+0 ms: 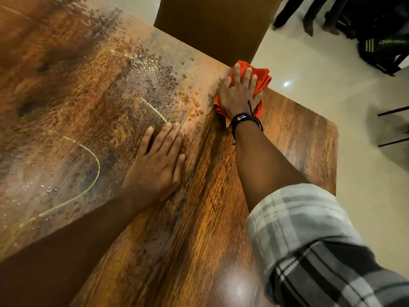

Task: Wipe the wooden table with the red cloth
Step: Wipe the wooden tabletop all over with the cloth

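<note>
Wood with a warm brown grain fills most of the view: the wooden table [210, 218] looks glossy and streak-free on its right part, while a grey wet film [150, 72] of droplets and smears covers the left and far part. A checked sleeve [309, 240] is rolled up on the right arm, which reaches to the table's far edge. The left hand [158, 165] lies flat on the wood at the border of the film, fingers straight, holding nothing, apparently as a brace. The right hand [240, 94] presses the red cloth [262, 79] down with spread, mostly straight fingers; the cloth is bunched under the palm, right at the far edge, partly overhanging it. To wipe well from here, I judge the cloth should be drawn in overlapping strokes along the grain into the film, with even palm pressure, turned to a drier fold once soaked, and the bracing hand moved off the wet area. A dark beaded wristband [243, 119] sits on the right wrist. On the floor, a dark bag [382, 49] bears green stripes and lettering [390, 41] too blurred to read surely.
</note>
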